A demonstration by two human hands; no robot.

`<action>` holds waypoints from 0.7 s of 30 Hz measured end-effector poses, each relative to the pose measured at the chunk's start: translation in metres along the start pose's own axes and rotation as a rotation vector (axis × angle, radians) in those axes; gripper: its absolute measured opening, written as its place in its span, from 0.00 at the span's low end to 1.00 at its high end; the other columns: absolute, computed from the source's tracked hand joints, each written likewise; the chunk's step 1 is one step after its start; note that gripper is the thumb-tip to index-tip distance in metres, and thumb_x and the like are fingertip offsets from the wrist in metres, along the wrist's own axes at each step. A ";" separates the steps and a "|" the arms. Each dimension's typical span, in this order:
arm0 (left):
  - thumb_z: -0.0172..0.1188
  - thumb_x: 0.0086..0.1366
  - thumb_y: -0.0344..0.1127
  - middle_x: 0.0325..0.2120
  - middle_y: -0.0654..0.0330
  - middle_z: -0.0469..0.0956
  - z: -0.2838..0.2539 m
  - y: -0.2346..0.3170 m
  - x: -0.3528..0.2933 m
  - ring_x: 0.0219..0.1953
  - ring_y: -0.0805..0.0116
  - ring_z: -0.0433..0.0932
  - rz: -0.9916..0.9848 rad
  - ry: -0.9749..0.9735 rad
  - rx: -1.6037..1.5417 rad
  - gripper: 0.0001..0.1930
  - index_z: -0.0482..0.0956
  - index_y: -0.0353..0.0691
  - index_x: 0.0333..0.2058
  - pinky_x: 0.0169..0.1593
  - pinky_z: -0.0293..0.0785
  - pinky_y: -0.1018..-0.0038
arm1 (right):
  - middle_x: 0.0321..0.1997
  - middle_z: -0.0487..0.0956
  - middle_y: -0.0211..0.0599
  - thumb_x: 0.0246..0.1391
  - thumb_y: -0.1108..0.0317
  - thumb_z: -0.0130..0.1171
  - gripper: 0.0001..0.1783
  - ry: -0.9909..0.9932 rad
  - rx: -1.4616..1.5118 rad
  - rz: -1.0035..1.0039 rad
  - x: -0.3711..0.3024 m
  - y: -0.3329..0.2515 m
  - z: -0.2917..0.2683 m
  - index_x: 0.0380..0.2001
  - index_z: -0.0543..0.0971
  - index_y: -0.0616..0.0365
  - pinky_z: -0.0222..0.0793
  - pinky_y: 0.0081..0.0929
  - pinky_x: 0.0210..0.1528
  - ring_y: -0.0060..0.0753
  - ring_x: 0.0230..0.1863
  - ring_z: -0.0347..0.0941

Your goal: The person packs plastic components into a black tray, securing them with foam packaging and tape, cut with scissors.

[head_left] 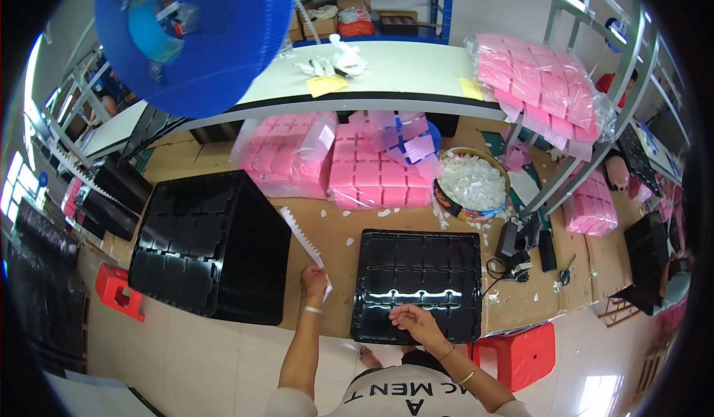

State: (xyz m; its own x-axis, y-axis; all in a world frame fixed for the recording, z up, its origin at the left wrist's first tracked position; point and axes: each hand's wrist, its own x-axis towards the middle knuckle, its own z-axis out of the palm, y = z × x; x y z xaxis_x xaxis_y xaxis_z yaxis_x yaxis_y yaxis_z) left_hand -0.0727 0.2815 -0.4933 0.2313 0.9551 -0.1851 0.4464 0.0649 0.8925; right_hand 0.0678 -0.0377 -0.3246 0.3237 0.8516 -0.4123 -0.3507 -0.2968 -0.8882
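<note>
fingers of our left hand are closed around a white strip with a toothed edge, which slants up and away from our grip over the brown tabletop, between the tall stack of black trays on our left and a single black tray in front of us. our right hand is over the near part of that single tray, its fingers bent; we cannot tell whether they touch the surface or pinch anything. the tray lies flat near the table's front edge, its face divided into compartments, with light glinting across it. beyond it we see two wrapped pink bundles side by side, then a round tin filled with white pieces. to the tray's right we have a black device with a cord, and scissors farther along. white scraps lie scattered about the tabletop.
</note>
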 end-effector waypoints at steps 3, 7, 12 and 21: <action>0.62 0.64 0.27 0.25 0.61 0.77 0.008 0.095 -0.110 0.20 0.77 0.75 -0.106 -0.263 -0.600 0.09 0.74 0.36 0.41 0.21 0.69 0.80 | 0.52 0.79 0.37 0.67 0.65 0.54 0.18 0.240 -0.075 -0.184 0.011 -0.002 -0.005 0.54 0.74 0.65 0.67 0.23 0.60 0.25 0.54 0.74; 0.60 0.66 0.26 0.27 0.60 0.77 -0.008 0.141 -0.207 0.21 0.75 0.77 -0.129 -0.364 -0.662 0.11 0.71 0.34 0.45 0.22 0.70 0.81 | 0.52 0.79 0.38 0.67 0.61 0.56 0.22 0.178 -0.059 -0.242 0.051 0.011 0.011 0.56 0.73 0.65 0.69 0.22 0.57 0.24 0.53 0.74; 0.58 0.68 0.25 0.31 0.57 0.77 -0.003 0.135 -0.244 0.25 0.73 0.79 -0.098 -0.398 -0.657 0.12 0.70 0.32 0.47 0.25 0.75 0.80 | 0.37 0.82 0.34 0.64 0.57 0.60 0.21 0.058 -0.178 -0.051 0.058 0.016 0.019 0.48 0.78 0.66 0.73 0.22 0.42 0.21 0.38 0.76; 0.58 0.70 0.35 0.31 0.56 0.77 -0.010 0.109 -0.249 0.28 0.68 0.81 -0.436 -0.570 -0.926 0.11 0.74 0.31 0.42 0.31 0.79 0.75 | 0.33 0.82 0.31 0.63 0.67 0.59 0.11 0.096 -0.212 -0.164 0.039 0.022 0.004 0.39 0.80 0.67 0.72 0.18 0.39 0.15 0.35 0.74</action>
State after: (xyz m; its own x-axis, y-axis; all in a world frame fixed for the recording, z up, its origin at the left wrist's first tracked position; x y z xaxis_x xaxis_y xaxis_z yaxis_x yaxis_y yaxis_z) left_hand -0.0899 0.0540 -0.3459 0.6729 0.5473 -0.4976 -0.1617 0.7653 0.6230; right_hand 0.0689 -0.0089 -0.3595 0.4458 0.8540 -0.2684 -0.0987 -0.2511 -0.9629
